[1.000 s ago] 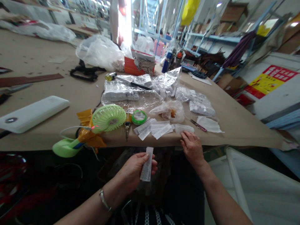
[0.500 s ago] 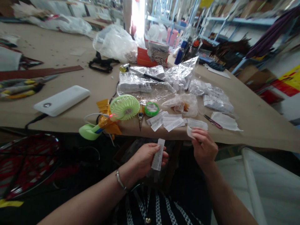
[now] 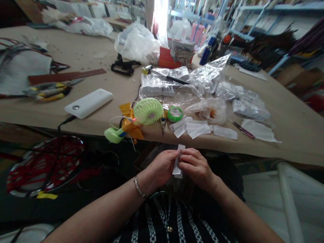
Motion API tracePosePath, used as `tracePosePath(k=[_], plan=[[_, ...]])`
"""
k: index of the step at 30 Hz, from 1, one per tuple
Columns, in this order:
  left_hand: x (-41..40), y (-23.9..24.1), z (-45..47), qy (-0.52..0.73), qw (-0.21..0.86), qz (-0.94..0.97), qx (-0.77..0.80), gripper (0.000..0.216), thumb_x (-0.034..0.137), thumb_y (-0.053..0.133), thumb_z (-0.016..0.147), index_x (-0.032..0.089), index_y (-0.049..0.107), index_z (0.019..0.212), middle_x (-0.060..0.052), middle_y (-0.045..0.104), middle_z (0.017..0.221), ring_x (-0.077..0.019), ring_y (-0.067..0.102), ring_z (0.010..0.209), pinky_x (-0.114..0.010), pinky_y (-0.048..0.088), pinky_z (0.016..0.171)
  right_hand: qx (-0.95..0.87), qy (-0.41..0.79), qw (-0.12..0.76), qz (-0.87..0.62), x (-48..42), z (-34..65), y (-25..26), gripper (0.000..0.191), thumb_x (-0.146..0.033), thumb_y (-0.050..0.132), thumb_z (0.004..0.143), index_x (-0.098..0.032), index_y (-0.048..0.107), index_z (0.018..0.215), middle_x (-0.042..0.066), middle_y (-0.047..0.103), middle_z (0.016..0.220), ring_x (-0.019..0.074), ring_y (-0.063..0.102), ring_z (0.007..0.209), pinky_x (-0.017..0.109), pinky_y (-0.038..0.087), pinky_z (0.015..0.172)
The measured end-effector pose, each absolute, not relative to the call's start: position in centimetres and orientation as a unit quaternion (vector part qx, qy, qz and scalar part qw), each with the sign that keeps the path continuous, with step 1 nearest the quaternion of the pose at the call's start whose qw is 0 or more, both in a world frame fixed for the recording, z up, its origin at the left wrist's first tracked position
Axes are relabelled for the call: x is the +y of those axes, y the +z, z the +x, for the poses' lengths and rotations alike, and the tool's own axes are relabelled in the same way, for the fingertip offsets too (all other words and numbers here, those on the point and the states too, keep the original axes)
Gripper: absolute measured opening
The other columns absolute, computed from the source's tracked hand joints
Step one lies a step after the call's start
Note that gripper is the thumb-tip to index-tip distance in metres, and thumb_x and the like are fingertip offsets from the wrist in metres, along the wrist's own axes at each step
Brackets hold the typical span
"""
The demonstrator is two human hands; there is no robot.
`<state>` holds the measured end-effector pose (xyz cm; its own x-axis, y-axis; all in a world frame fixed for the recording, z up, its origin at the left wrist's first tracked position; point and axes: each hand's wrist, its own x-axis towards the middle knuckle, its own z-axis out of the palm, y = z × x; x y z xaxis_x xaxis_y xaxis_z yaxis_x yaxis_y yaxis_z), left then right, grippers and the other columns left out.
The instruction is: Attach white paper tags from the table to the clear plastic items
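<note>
My left hand [image 3: 162, 167] and my right hand [image 3: 196, 167] meet in front of my lap, below the table edge. Both pinch a narrow white printed paper label [image 3: 178, 163] held upright between them, fingers closed on it. On the table just above lie several more loose white labels [image 3: 193, 128] and a single one [image 3: 225, 132] to their right. A silver bracelet [image 3: 138, 187] circles my left wrist.
A brown paper-covered table [image 3: 291, 135] holds a green mini fan [image 3: 147, 111], a green tape roll [image 3: 174, 114], a white power bank [image 3: 88, 103], clear bags of labels [image 3: 162, 89], a hammer [image 3: 162, 74], a red pen [image 3: 243, 130] and pliers [image 3: 50, 91]. Shelving stands behind.
My right hand left the table edge and came down and left to join my left hand on the label. The view shifted so the table sits further right.
</note>
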<state>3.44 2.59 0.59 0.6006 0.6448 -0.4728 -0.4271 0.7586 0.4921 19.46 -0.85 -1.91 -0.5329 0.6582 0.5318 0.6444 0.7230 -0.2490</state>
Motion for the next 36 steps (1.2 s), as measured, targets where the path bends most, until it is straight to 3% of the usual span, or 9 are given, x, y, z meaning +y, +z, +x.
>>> tracePosePath(k=[6, 10, 14, 17, 20, 23, 26, 30, 36], plan=[[2.3, 0.3, 3.5, 0.294, 0.874, 0.170, 0.347, 0.006, 0.011, 0.061, 0.076, 0.006, 0.065, 0.076, -0.005, 0.062, 0.063, -0.0088, 0.055, 0.049, -0.019, 0.040, 0.048, -0.862, 0.049, 0.340, -0.372, -1.4, 19.4, -1.8, 0.022, -0.016, 0.057, 0.083, -0.026, 0.062, 0.103, 0.003, 0.068, 0.100, 0.0214, 0.054, 0.110, 0.042, 0.046, 0.094], [2.2, 1.1, 3.0, 0.260, 0.875, 0.200, 0.356, 0.014, 0.018, 0.051, 0.085, 0.008, 0.061, 0.085, -0.005, 0.061, 0.064, -0.0130, 0.058, 0.050, -0.025, 0.046, 0.051, -0.749, 0.149, 0.455, -0.458, -1.8, 19.4, -1.7, 0.026, -0.023, 0.059, 0.081, -0.023, 0.059, 0.108, 0.008, 0.063, 0.104, 0.0239, 0.054, 0.107, 0.043, 0.047, 0.092], [1.8, 1.8, 2.7, 0.220, 0.872, 0.243, 0.364, 0.015, 0.023, 0.050, 0.086, 0.011, 0.058, 0.090, -0.004, 0.060, 0.064, -0.0142, 0.060, 0.051, -0.027, 0.049, 0.053, -0.546, 0.379, 0.519, -0.538, -1.2, 19.1, -1.9, 0.027, -0.030, 0.059, 0.081, -0.022, 0.059, 0.106, 0.004, 0.064, 0.093, 0.0162, 0.062, 0.083, 0.032, 0.052, 0.077], [1.4, 1.7, 2.7, 0.207, 0.871, 0.263, 0.360, 0.015, 0.026, 0.053, 0.084, 0.012, 0.057, 0.084, -0.003, 0.059, 0.065, -0.0119, 0.058, 0.049, -0.024, 0.047, 0.051, -0.445, 0.581, 0.490, -0.474, -0.5, 18.8, -2.3, 0.035, -0.033, 0.064, 0.077, -0.022, 0.058, 0.110, 0.003, 0.065, 0.093, 0.0140, 0.063, 0.077, 0.027, 0.052, 0.071], [1.2, 1.3, 2.7, 0.202, 0.874, 0.272, 0.349, 0.014, 0.026, 0.056, 0.082, 0.013, 0.057, 0.084, -0.002, 0.058, 0.064, -0.0104, 0.056, 0.048, -0.022, 0.043, 0.048, -0.409, 0.673, 0.450, -0.422, -0.3, 18.5, -2.7, 0.034, -0.032, 0.064, 0.076, -0.022, 0.059, 0.108, 0.004, 0.066, 0.095, 0.0134, 0.064, 0.075, 0.026, 0.053, 0.067], [1.2, 1.0, 2.7, 0.209, 0.869, 0.280, 0.350, 0.013, 0.026, 0.055, 0.083, 0.013, 0.057, 0.085, -0.001, 0.057, 0.063, -0.0098, 0.054, 0.048, -0.020, 0.040, 0.046, -0.446, 0.640, 0.456, -0.429, -0.5, 18.3, -2.8, 0.036, -0.035, 0.061, 0.078, -0.024, 0.056, 0.112, 0.004, 0.065, 0.101, 0.0148, 0.064, 0.077, 0.028, 0.053, 0.068], [1.2, 1.0, 2.6, 0.222, 0.864, 0.285, 0.350, 0.014, 0.028, 0.056, 0.081, 0.014, 0.056, 0.080, -0.001, 0.056, 0.063, -0.0100, 0.054, 0.049, -0.020, 0.038, 0.045, -0.548, 0.461, 0.489, -0.498, -0.9, 18.2, -2.2, 0.037, -0.033, 0.058, 0.081, -0.025, 0.053, 0.117, 0.005, 0.061, 0.110, 0.0178, 0.060, 0.094, 0.034, 0.049, 0.084], [1.3, 0.9, 2.5, 0.244, 0.855, 0.292, 0.353, 0.014, 0.026, 0.058, 0.080, 0.013, 0.055, 0.075, -0.001, 0.056, 0.062, -0.0103, 0.054, 0.048, -0.021, 0.038, 0.045, -0.666, 0.249, 0.444, -0.545, -1.3, 18.2, -1.3, 0.031, -0.028, 0.055, 0.084, -0.023, 0.055, 0.115, 0.007, 0.058, 0.111, 0.0204, 0.055, 0.103, 0.037, 0.044, 0.093], [1.3, 0.9, 2.4, 0.232, 0.859, 0.274, 0.365, 0.012, 0.025, 0.057, 0.081, 0.013, 0.057, 0.081, -0.001, 0.056, 0.064, -0.0099, 0.055, 0.050, -0.021, 0.040, 0.048, -0.705, 0.197, 0.402, -0.551, -1.2, 18.1, -1.3, 0.028, -0.027, 0.051, 0.086, -0.022, 0.057, 0.112, 0.009, 0.058, 0.109, 0.0210, 0.055, 0.103, 0.037, 0.046, 0.090]])
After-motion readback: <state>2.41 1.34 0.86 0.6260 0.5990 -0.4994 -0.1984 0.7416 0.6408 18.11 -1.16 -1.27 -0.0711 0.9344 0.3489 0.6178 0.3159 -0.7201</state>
